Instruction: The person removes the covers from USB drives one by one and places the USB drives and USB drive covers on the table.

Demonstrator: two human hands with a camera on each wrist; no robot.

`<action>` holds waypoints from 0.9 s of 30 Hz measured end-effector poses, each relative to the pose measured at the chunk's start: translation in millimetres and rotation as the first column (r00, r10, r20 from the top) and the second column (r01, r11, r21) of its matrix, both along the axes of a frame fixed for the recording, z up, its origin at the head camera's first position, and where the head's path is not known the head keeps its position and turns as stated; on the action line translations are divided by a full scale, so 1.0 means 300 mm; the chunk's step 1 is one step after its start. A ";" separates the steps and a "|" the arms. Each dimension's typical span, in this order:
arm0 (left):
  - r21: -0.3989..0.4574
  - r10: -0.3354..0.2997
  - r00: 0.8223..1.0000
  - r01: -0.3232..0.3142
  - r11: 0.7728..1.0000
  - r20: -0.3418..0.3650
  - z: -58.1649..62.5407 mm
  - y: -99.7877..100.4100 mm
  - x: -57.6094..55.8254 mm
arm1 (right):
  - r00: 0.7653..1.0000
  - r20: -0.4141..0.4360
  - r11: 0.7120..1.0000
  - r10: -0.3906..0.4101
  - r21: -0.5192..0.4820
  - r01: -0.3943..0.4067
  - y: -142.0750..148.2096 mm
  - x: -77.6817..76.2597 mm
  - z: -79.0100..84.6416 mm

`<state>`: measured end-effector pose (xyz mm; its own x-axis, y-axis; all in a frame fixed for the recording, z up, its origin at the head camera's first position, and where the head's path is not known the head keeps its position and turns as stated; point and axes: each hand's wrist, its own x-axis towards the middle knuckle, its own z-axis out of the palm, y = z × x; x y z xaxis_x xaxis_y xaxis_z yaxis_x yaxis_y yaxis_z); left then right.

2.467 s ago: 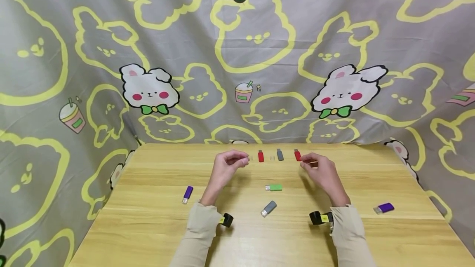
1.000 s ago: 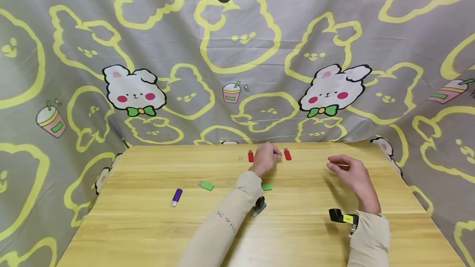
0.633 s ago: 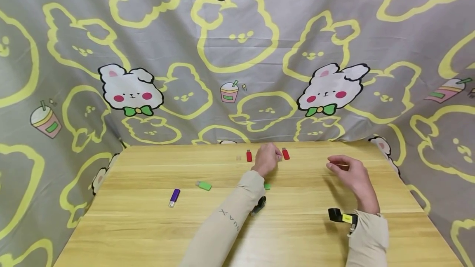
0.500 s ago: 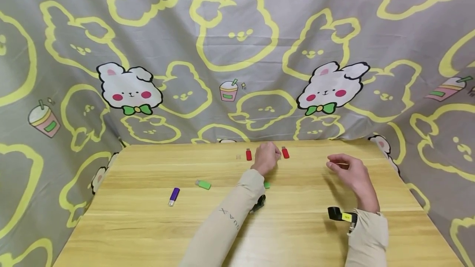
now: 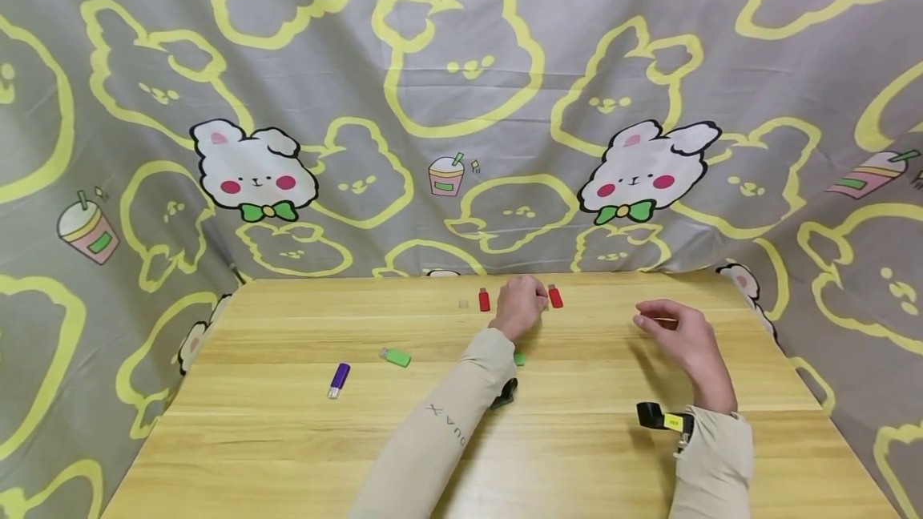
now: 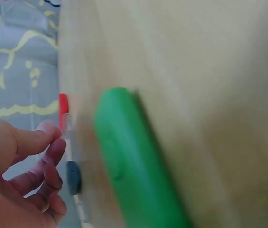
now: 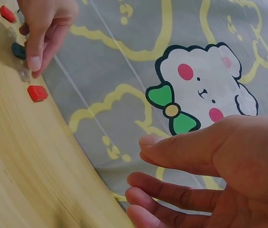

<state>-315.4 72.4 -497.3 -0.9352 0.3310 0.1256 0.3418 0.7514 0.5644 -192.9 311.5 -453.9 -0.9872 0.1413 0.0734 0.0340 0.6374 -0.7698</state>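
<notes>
My left hand (image 5: 521,307) reaches to the row along the table's back edge. In the left wrist view, its thumb and forefinger pinch together right at a small clear plastic piece (image 6: 67,121), between the grey USB stick (image 6: 73,177) and a red USB stick (image 5: 555,296). From the head, this hand covers the grey stick. Another red USB stick (image 5: 485,299) stands left of the hand, with a second clear piece (image 5: 464,304) beyond it. My right hand (image 5: 679,335) hovers over the right side of the table, thumb and bent fingers apart, holding nothing.
A green USB stick (image 5: 396,357) and a purple one (image 5: 339,381) lie at the left of the wooden table (image 5: 274,455). Another green stick (image 6: 129,161), mostly behind my left forearm from above, lies below that wrist. A patterned curtain (image 5: 505,142) hangs behind and beside the table.
My left hand has moved right along the row, and has stayed at the clear piece for the last second. My right hand has moved right, away from the red USB stick.
</notes>
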 end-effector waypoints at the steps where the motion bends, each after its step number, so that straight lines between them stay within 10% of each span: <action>1: 0.023 0.000 1.000 0.000 1.000 0.012 0.007 -0.003 0.002 | 1.000 0.000 1.000 0.001 0.003 -0.001 0.000 0.001 0.001; 14: 0.298 -0.047 0.997 0.028 0.954 0.054 0.110 -0.112 0.061 | 1.000 -0.015 1.000 0.016 0.027 -0.016 -0.011 -0.003 0.007; 27: 0.447 0.000 0.999 0.019 0.894 -0.044 0.114 -0.341 0.183 | 0.999 -0.014 0.998 0.043 0.038 -0.043 -0.034 -0.009 0.007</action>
<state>-260.6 -30.0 -463.1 -0.9230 0.2394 0.3014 0.3782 0.4192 0.8254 -195.8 301.4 -451.7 -0.9911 0.0959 0.0928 -0.0054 0.6662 -0.7457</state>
